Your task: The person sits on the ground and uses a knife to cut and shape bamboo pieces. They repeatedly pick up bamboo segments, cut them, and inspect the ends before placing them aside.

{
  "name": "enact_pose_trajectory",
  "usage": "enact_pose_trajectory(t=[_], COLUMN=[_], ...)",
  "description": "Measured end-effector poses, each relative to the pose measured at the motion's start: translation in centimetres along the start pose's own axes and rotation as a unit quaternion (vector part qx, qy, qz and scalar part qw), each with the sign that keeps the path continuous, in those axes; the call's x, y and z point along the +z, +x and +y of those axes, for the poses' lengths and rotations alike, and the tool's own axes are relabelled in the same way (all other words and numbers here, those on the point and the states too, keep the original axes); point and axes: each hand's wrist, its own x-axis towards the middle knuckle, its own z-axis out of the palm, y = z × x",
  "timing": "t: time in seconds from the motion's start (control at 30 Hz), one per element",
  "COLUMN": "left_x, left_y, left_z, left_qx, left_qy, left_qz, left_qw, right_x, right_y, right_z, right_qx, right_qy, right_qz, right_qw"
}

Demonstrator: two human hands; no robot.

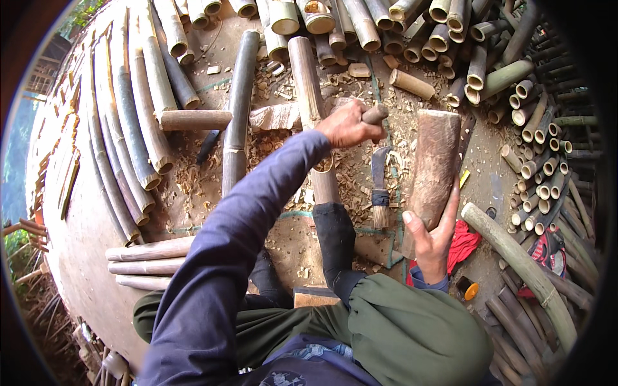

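Stretched across the middle, my left hand (347, 124) is closed around a round-ended wooden tool handle (375, 114). The tool's working end is hidden by the hand. Beneath that hand and forearm lies a bamboo pole (304, 71) with a cut opening along its upper side. My right hand (436, 241) grips the lower end of a thick wooden club (436, 164), thumb on its left side and fingers on its right. The club stands tilted, its flat end uppermost. Between the hands, a knife (380, 183) with a dark-bound wooden handle rests on the ground.
A second bamboo pole (239, 109) lies to the left, near a short wooden piece (195, 120). Long bamboo poles (119, 109) line the left; cut tubes (444, 38) are stacked at the far right. Wood chips litter the ground. A red cloth (460, 248) lies beyond my right knee.
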Motion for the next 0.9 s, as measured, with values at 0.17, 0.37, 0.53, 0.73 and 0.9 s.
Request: enact_pose_trajectory(t=[0.17,0.37,0.53,0.73,0.9], left_x=[0.0,0.5,-1.2,-1.3,3.6], left_y=[2.4,1.0,-1.5,-3.6,-6.6], left_z=[-1.1,-1.6,-4.3,-1.4,-2.3], left_qx=[-0.023,-0.026,0.135,0.073,0.112], left_qy=[0.142,0.108,0.287,0.053,0.167], left_qz=[-0.057,-0.08,-0.123,-0.035,0.386], left_qw=[0.988,0.991,0.94,0.995,0.9], right_x=[-1.3,1.0,-0.3,2.3,1.8], right_y=[3.3,7.0,9.7,9.1,8.1], right_z=[-0.5,-2.1,-6.6,-6.4,-6.4], right_qx=[0.011,0.008,-0.141,-0.118,-0.081], right_qy=[0.001,-0.075,-0.069,-0.169,-0.084], right_qz=[0.042,-0.102,-0.133,-0.173,-0.212], right_qw=[0.999,0.992,0.979,0.963,0.97])
